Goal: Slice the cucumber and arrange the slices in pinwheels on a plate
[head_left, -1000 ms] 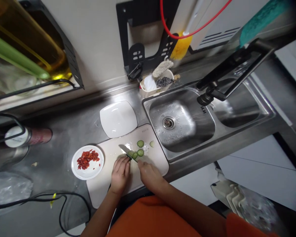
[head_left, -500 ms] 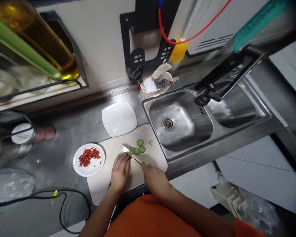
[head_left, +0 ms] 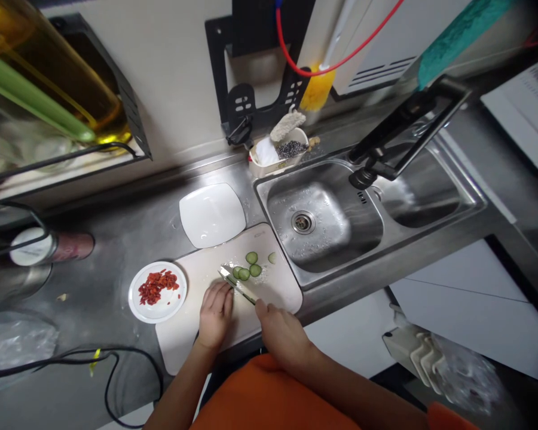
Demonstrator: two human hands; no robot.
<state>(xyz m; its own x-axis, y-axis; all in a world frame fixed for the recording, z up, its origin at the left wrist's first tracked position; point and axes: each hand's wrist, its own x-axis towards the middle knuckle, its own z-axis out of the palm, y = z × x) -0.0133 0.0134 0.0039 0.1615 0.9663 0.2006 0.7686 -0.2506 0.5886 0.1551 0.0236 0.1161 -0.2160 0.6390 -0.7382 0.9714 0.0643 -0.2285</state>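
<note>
My right hand [head_left: 281, 329] is closed round the handle of a knife [head_left: 235, 283], whose blade points up and left over the cutting board [head_left: 192, 298]. Just left of the blade, my left hand [head_left: 216, 310] has its fingers curled down on a cucumber piece, mostly hidden beneath them. Several green cucumber slices [head_left: 251, 258] lie on the board beyond the knife, some touching each other. One paler slice [head_left: 272, 258] rests apart, near the board's right edge.
A white plate of chopped red pieces [head_left: 158, 286] overlaps the board's left side. Behind the board sits a square white dish [head_left: 212, 215]. The steel sink [head_left: 325, 221] adjoins on the right, under a black faucet [head_left: 385, 161]. A black cable [head_left: 112, 349] loops at lower left.
The whole view has shifted slightly left. The knife blade sits closer to my left hand's fingertips and a little apart from the slices; both hands keep their grip.
</note>
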